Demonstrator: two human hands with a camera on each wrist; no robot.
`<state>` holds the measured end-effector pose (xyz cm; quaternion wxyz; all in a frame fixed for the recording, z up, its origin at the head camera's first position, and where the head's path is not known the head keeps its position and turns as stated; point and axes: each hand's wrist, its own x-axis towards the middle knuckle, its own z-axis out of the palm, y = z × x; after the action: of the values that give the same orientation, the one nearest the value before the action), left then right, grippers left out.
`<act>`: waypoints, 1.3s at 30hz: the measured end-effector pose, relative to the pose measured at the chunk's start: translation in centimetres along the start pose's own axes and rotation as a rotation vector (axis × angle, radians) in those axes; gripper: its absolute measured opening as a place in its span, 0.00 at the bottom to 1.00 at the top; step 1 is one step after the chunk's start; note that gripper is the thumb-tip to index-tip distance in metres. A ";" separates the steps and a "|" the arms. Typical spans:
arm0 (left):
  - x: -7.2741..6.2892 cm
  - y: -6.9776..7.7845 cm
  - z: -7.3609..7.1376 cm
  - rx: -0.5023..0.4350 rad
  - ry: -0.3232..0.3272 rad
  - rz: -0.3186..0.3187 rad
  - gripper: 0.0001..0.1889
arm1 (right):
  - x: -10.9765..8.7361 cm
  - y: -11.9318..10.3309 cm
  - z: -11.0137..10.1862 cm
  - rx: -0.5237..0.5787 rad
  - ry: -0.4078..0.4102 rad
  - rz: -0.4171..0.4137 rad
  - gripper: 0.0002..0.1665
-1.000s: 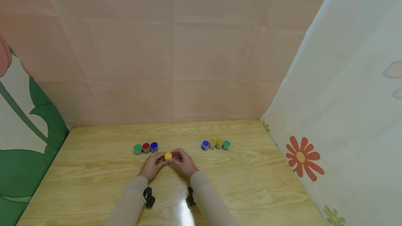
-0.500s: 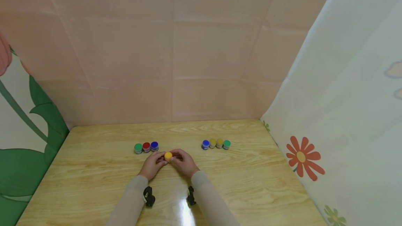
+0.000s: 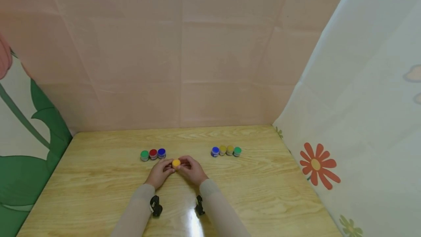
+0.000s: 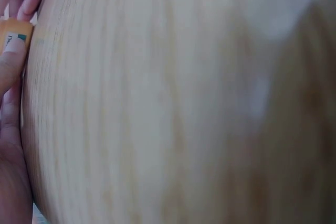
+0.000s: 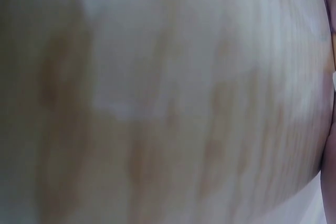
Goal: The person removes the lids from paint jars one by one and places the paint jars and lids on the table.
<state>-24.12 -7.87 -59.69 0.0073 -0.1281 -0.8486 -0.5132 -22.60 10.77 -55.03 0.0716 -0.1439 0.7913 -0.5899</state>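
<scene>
A small jar with an orange-yellow top (image 3: 175,164) is between my two hands at the middle of the table. My left hand (image 3: 159,175) pinches it from the left, thumb on the near side and fingers behind. From the right, my right hand (image 3: 193,171) grips the same jar with thumb and fingertips. In the left wrist view the orange jar (image 4: 21,27) shows part of a printed label beside the thumb (image 4: 11,59). The right wrist view catches only a sliver of the right hand (image 5: 329,182) at its edge.
Left of centre, a green-topped jar (image 3: 144,155), a red-topped jar (image 3: 153,154) and a blue-topped jar (image 3: 161,153) stand in a row. Farther right is another row: a blue-topped jar (image 3: 215,151), two yellow-topped jars (image 3: 226,150) and a green-topped jar (image 3: 237,151). Cloth sheets (image 3: 227,54) enclose the wooden table (image 3: 263,185).
</scene>
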 end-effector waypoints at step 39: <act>0.1 -0.5 0.1 -0.003 0.007 0.012 0.18 | -0.1 0.1 0.1 -0.037 0.034 -0.062 0.17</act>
<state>-24.31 -7.97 -60.14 0.0132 -0.1316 -0.8470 -0.5149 -22.51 10.68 -55.13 0.0373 -0.1594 0.7983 -0.5796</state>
